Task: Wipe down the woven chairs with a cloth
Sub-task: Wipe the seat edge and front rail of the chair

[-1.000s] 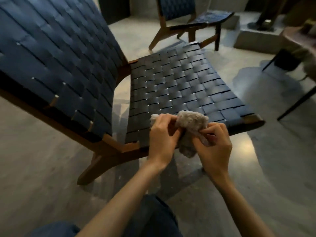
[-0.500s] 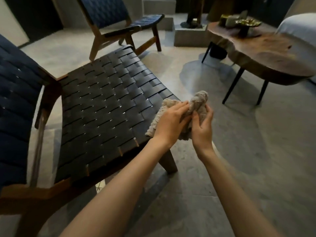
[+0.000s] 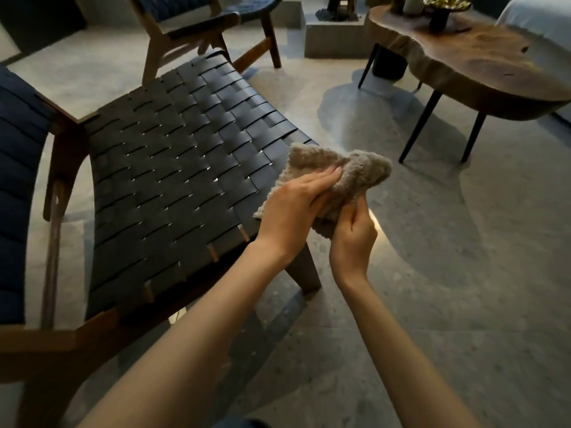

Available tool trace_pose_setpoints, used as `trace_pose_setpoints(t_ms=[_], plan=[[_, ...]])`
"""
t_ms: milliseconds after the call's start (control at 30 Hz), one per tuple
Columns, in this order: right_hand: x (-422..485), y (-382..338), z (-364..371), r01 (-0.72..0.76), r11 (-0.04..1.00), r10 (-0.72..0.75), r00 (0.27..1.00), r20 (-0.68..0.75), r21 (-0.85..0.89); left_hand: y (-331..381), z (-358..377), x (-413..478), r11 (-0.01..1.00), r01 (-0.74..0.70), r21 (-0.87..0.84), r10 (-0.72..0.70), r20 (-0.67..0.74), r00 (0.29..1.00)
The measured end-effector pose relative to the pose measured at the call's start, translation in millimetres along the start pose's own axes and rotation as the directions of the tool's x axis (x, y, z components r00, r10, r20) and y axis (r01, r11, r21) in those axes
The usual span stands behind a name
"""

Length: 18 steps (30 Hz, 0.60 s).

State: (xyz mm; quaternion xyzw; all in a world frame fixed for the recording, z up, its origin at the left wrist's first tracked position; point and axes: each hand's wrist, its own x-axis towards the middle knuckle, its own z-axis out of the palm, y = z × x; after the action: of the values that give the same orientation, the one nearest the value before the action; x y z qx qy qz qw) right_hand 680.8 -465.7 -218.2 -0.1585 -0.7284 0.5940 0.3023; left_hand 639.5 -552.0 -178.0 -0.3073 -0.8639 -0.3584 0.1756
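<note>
Two woven chairs [image 3: 173,168] [image 3: 173,7], one cloth [image 3: 361,174], one wooden table [image 3: 463,63], two hands [image 3: 293,211] [image 3: 352,242]

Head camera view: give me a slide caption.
At a corner of the woven chair, left hand lies on a beige cloth the right hand grips.

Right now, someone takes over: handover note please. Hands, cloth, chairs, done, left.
The left hand lies on top of the cloth, fingers straight.
The right hand grips the cloth's lower end from below.
The cloth is bunched at the front corner of the near woven chair; contact with it unclear.
The second woven chair stands behind, neither hand on it.
Done: the picture does not show what is wiped.
Left: probably safest to wipe the near chair all over, then the second.
</note>
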Motion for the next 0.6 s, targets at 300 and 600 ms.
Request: trace_pose_setpoints(t_ms=[300, 600], plan=[[-45.0, 2.6, 13.1, -0.01, 1.0, 0.011, 0.998, 0.068, -0.017, -31.2, -28.4, -45.0, 0.981, -0.104, 0.165, 0.1, 0.033, 0.994], [-88.6, 18.3, 28.2, 0.152, 0.978, -0.131, 0.98, 0.147, -0.141, -64.5, -56.4, -101.6, 0.978, -0.1, 0.181, 0.113, -0.062, 0.992]])
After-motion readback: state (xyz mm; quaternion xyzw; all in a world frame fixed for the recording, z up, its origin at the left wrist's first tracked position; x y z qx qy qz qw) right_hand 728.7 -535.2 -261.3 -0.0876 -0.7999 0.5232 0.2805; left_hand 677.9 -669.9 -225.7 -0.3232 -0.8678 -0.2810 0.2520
